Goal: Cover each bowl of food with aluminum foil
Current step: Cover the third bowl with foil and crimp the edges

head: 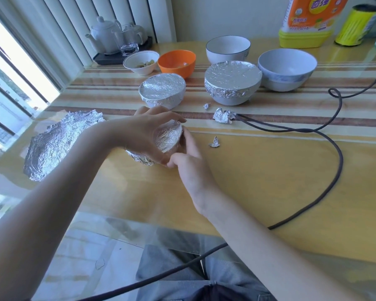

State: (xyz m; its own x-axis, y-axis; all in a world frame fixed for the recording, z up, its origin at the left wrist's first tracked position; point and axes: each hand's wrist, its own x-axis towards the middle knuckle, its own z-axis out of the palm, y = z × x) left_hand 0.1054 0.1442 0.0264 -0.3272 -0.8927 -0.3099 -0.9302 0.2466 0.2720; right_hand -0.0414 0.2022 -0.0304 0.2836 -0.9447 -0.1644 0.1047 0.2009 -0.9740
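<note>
A small foil-covered bowl point(168, 137) sits in front of me, tilted toward the right. My left hand point(148, 131) curls over its top and near side, gripping it. My right hand point(189, 157) presses the foil against its right side, thumb at the lower edge. Two more foil-covered bowls stand behind: a smaller one point(162, 90) and a larger one point(232, 82). Uncovered bowls stand further back: a white one with food point(141, 61), an orange one point(176, 61), a white dark-rimmed one point(228, 48) and a grey-white one point(287, 69). A loose crumpled foil sheet point(54, 144) lies at the left.
Foil scraps point(223, 115) point(214, 142) point(206, 106) lie on the striped table. A dark cable point(326, 192) loops across the right side. A teapot set on a tray point(115, 40) stands at the back left, a detergent bottle point(308, 20) and a yellow roll point(356, 25) at the back right.
</note>
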